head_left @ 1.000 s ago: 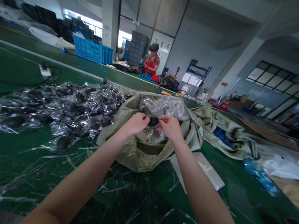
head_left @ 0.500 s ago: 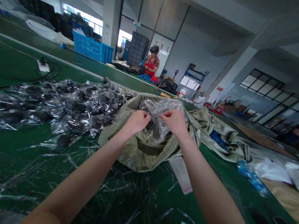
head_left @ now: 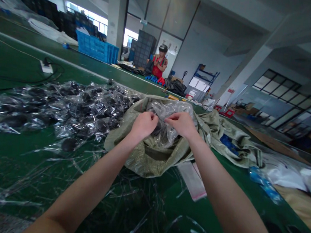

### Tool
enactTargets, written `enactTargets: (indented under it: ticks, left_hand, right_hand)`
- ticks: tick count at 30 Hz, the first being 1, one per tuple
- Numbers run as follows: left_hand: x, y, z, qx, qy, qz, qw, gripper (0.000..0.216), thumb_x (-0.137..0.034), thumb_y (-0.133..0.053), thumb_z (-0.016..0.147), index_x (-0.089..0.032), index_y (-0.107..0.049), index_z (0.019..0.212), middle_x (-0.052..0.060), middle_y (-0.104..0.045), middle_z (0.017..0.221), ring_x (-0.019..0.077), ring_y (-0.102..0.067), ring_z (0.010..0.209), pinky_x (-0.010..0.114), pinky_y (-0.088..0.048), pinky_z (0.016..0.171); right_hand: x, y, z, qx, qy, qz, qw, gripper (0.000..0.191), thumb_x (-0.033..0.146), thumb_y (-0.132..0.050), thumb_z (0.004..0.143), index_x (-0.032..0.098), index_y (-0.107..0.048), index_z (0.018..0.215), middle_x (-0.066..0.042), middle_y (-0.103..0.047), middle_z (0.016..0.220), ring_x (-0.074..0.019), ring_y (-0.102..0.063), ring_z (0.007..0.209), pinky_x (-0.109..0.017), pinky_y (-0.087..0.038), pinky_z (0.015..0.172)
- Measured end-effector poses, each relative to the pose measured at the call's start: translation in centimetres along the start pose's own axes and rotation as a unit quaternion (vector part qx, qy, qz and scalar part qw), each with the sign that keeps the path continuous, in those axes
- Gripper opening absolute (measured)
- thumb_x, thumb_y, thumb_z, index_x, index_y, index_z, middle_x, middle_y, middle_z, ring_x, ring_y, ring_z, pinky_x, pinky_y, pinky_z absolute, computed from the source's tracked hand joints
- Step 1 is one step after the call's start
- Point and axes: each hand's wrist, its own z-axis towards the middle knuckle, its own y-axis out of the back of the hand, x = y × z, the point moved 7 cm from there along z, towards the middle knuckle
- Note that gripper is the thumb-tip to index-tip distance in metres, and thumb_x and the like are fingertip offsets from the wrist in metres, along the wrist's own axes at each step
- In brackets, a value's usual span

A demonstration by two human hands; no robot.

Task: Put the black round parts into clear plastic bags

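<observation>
My left hand (head_left: pixel 142 124) and my right hand (head_left: pixel 181 123) meet over the mouth of an olive woven sack (head_left: pixel 153 157) on the green table. Both are closed in a pinch on a small clear plastic bag (head_left: pixel 162 132) with a dark round piece inside, mostly hidden behind my fingers. More crumpled clear plastic (head_left: pixel 170 109) fills the sack behind my hands. To the left lies a wide heap of bagged black pieces (head_left: pixel 69 108).
Empty clear bags (head_left: pixel 193 180) lie right of the sack, and scraps of film litter the near table. A second woven sack (head_left: pixel 234 140) and white and blue packets sit on the right. A power strip (head_left: pixel 47 67) lies far left. A person in red (head_left: pixel 159 62) stands at a far table.
The black piece seen bare between my fingertips one second ago is now inside clear plastic. Both hands have risen slightly and pinched closer together.
</observation>
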Motion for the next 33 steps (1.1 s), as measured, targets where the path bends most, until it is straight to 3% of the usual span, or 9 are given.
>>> enactTargets:
  ticks: [2, 3, 7, 15, 18, 23, 28, 33]
  left_hand:
    - [-0.1, 0.5, -0.2, -0.048, 0.004, 0.018, 0.999, 0.035, -0.031, -0.039, 0.088, -0.015, -0.07, 0.087, 0.014, -0.072, 0.089, 0.0228, -0.066, 0.082, 0.028, -0.042, 0.071]
    - [-0.2, 0.2, -0.2, -0.041, 0.002, 0.017, 0.999, 0.035, -0.031, -0.039, 0.088, -0.015, -0.07, 0.087, 0.013, -0.072, 0.088, 0.0223, -0.065, 0.081, 0.028, -0.042, 0.07]
    - [-1.0, -2.3, -0.5, 0.089, -0.03, -0.031, 0.995, 0.033, -0.03, -0.043, 0.085, -0.014, -0.069, 0.072, 0.009, -0.069, 0.071, 0.0198, -0.063, 0.068, 0.026, -0.039, 0.06]
    - [-2.1, -3.3, -1.5, 0.151, -0.105, 0.02, 0.983, 0.031, -0.027, -0.047, 0.084, -0.016, -0.068, 0.065, 0.01, -0.069, 0.066, 0.0205, -0.064, 0.063, 0.027, -0.04, 0.059]
    - [-2.0, -3.0, -1.6, 0.155, -0.105, 0.023, 0.982, 0.031, -0.036, -0.052, 0.085, -0.017, -0.068, 0.066, 0.009, -0.068, 0.066, 0.0215, -0.064, 0.064, 0.028, -0.042, 0.061]
    - [-1.7, -1.4, -0.7, 0.074, -0.116, -0.056, 0.989, 0.028, -0.042, -0.069, 0.076, -0.015, -0.067, 0.084, 0.007, -0.07, 0.08, 0.0201, -0.063, 0.073, 0.029, -0.045, 0.069]
    - [-2.4, -1.9, -0.8, 0.162, -0.2, -0.195, 0.946, 0.017, -0.032, -0.063, 0.081, -0.017, -0.07, 0.082, 0.003, -0.071, 0.082, 0.0151, -0.063, 0.077, 0.027, -0.046, 0.075]
    - [-3.1, -1.7, -1.5, 0.176, -0.201, -0.165, 0.949, 0.013, -0.024, -0.057, 0.082, -0.015, -0.066, 0.078, 0.002, -0.068, 0.075, 0.0132, -0.06, 0.07, 0.025, -0.044, 0.068]
  right_hand:
    - [-0.6, 0.1, 0.3, 0.001, 0.003, 0.031, 1.0, 0.016, 0.028, -0.068, 0.073, 0.015, -0.077, 0.074, -0.002, -0.071, 0.065, -0.015, -0.061, 0.061, -0.023, -0.04, 0.056]
    - [-0.9, 0.1, 0.5, 0.002, 0.004, 0.045, 0.999, 0.017, 0.029, -0.069, 0.072, 0.015, -0.078, 0.075, -0.002, -0.072, 0.066, -0.015, -0.061, 0.061, -0.023, -0.04, 0.056]
    - [-1.7, -0.3, 0.7, 0.008, 0.012, 0.063, 0.998, 0.019, 0.033, -0.07, 0.071, 0.016, -0.078, 0.075, -0.003, -0.072, 0.066, -0.015, -0.06, 0.061, -0.024, -0.039, 0.055]
    - [-1.7, -0.5, -1.4, 0.02, 0.012, 0.003, 1.0, 0.018, 0.03, -0.066, 0.074, 0.016, -0.078, 0.073, -0.001, -0.069, 0.062, -0.0143, -0.059, 0.058, -0.025, -0.039, 0.058]
    - [-0.8, -0.2, -2.3, 0.021, 0.023, -0.007, 0.999, 0.016, 0.028, -0.066, 0.075, 0.017, -0.078, 0.074, -0.001, -0.07, 0.062, -0.0138, -0.058, 0.057, -0.025, -0.038, 0.058]
    - [0.6, 0.6, -3.4, 0.016, 0.055, -0.006, 0.998, 0.015, 0.025, -0.065, 0.076, 0.018, -0.077, 0.071, -0.001, -0.07, 0.062, -0.013, -0.057, 0.057, -0.026, -0.038, 0.059]
    - [-0.4, 1.0, -4.1, 0.042, 0.054, 0.04, 0.997, 0.017, 0.032, -0.065, 0.077, 0.019, -0.076, 0.074, -0.001, -0.07, 0.065, -0.0128, -0.057, 0.059, -0.025, -0.038, 0.058]
    - [-2.4, 0.1, -4.9, 0.07, 0.03, 0.068, 0.995, 0.015, 0.023, -0.063, 0.074, 0.018, -0.074, 0.083, -0.002, -0.071, 0.075, -0.0138, -0.06, 0.066, -0.025, -0.041, 0.061]
